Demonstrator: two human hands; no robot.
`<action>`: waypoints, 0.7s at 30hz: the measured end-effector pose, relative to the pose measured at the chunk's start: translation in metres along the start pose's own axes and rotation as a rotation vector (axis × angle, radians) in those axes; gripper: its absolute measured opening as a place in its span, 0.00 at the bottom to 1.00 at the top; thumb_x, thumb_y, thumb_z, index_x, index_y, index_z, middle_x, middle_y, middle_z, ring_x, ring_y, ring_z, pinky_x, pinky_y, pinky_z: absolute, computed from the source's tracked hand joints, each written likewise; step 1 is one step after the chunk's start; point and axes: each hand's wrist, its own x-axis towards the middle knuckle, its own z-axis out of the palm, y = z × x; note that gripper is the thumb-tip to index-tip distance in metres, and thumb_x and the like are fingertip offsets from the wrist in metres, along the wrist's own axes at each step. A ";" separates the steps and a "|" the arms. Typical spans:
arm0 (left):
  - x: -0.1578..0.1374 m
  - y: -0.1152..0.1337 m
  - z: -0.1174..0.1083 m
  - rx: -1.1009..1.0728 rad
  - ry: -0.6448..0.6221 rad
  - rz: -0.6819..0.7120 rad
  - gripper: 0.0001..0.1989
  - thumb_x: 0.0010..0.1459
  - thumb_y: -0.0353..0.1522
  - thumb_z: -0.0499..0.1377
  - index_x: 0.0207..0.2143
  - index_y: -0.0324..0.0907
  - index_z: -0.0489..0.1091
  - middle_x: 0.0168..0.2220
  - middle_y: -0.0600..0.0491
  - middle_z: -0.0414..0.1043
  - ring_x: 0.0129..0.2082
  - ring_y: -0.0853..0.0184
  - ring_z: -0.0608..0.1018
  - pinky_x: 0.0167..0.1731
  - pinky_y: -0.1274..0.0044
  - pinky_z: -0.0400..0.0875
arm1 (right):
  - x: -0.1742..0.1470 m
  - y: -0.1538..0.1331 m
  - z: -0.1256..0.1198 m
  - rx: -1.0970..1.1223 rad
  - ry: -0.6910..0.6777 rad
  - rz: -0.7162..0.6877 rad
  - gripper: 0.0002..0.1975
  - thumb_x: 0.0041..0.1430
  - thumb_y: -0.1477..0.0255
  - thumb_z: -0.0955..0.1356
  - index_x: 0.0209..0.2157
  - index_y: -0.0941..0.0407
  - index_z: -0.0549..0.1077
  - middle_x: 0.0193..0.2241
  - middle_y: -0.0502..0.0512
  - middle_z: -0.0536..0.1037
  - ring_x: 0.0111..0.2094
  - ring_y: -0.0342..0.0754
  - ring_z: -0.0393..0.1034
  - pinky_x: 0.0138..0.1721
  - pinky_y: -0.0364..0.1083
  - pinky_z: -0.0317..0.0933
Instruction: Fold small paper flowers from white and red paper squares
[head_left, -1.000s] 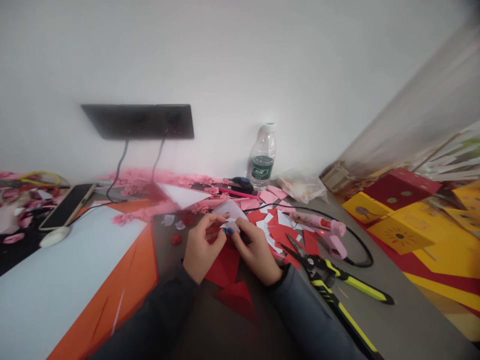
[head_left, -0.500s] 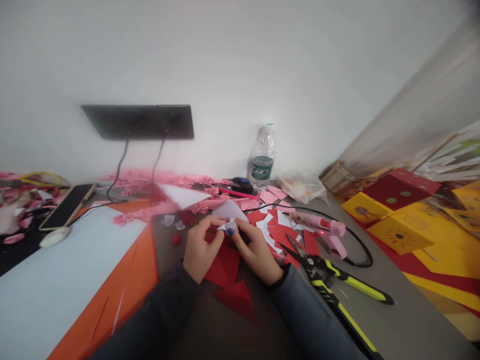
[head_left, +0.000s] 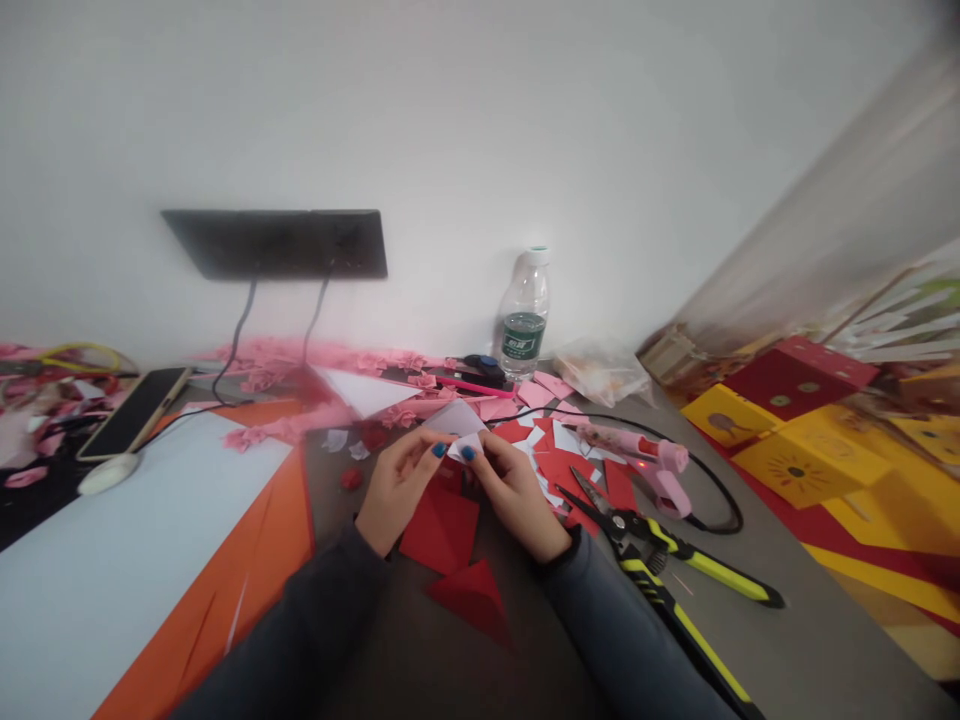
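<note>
Between my two hands is a small piece of white paper [head_left: 463, 447], pinched at its edges. My left hand [head_left: 401, 488] is closed, thumb and fingertips at the paper's left side. On the right side my right hand [head_left: 517, 490] pinches it, thumb on top. Just below them lie red paper squares [head_left: 442, 530] and a folded red paper piece [head_left: 476, 595]. Beyond the hands rests a larger white paper sheet [head_left: 454, 417]. Small crumpled white paper bits [head_left: 336, 440] and a red crumpled ball [head_left: 351, 478] sit left of my left hand.
Right of my hands are red and white scraps [head_left: 559, 465], black-and-green shears [head_left: 637, 540] and a pink glue gun [head_left: 652, 460] with its cord. A water bottle [head_left: 525, 320] stands by the wall. Orange and white sheets [head_left: 285, 540], a phone [head_left: 139, 410] and a mouse [head_left: 109, 474] lie left.
My left thumb has shifted upward and now shows its blue nail on the paper's near side. The white paper has been turned a little between the fingers.
</note>
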 end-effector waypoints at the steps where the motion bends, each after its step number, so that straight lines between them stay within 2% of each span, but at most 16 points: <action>1: 0.001 -0.002 -0.001 -0.041 0.014 -0.035 0.11 0.60 0.38 0.58 0.35 0.40 0.75 0.34 0.51 0.76 0.32 0.66 0.78 0.34 0.76 0.76 | 0.000 0.000 0.000 -0.011 -0.010 -0.011 0.18 0.65 0.59 0.61 0.24 0.55 0.63 0.21 0.47 0.63 0.24 0.43 0.57 0.26 0.43 0.53; 6: 0.004 -0.006 0.000 -0.256 0.046 -0.192 0.11 0.51 0.37 0.67 0.32 0.39 0.74 0.31 0.54 0.74 0.28 0.71 0.76 0.31 0.79 0.75 | 0.000 -0.002 0.001 -0.052 -0.039 -0.028 0.18 0.65 0.60 0.62 0.24 0.55 0.62 0.21 0.46 0.60 0.24 0.43 0.55 0.25 0.43 0.51; 10: 0.004 -0.001 0.003 -0.375 0.049 -0.273 0.14 0.47 0.39 0.69 0.28 0.38 0.72 0.28 0.55 0.71 0.27 0.72 0.74 0.29 0.80 0.75 | 0.000 -0.001 0.001 -0.074 -0.057 -0.040 0.17 0.65 0.61 0.62 0.24 0.55 0.62 0.21 0.47 0.61 0.25 0.43 0.55 0.26 0.42 0.51; 16: 0.004 0.000 0.003 -0.363 0.046 -0.287 0.13 0.47 0.36 0.69 0.28 0.38 0.72 0.27 0.56 0.72 0.26 0.73 0.74 0.28 0.82 0.73 | 0.000 0.000 0.000 -0.086 -0.075 -0.030 0.19 0.65 0.59 0.61 0.24 0.55 0.61 0.21 0.47 0.61 0.25 0.43 0.55 0.26 0.43 0.51; 21: 0.004 0.000 0.002 -0.372 0.039 -0.289 0.11 0.46 0.36 0.70 0.27 0.39 0.72 0.26 0.56 0.72 0.24 0.73 0.74 0.26 0.81 0.74 | 0.000 -0.003 -0.001 -0.012 -0.095 -0.006 0.21 0.66 0.57 0.60 0.23 0.54 0.60 0.20 0.47 0.60 0.23 0.44 0.55 0.25 0.43 0.51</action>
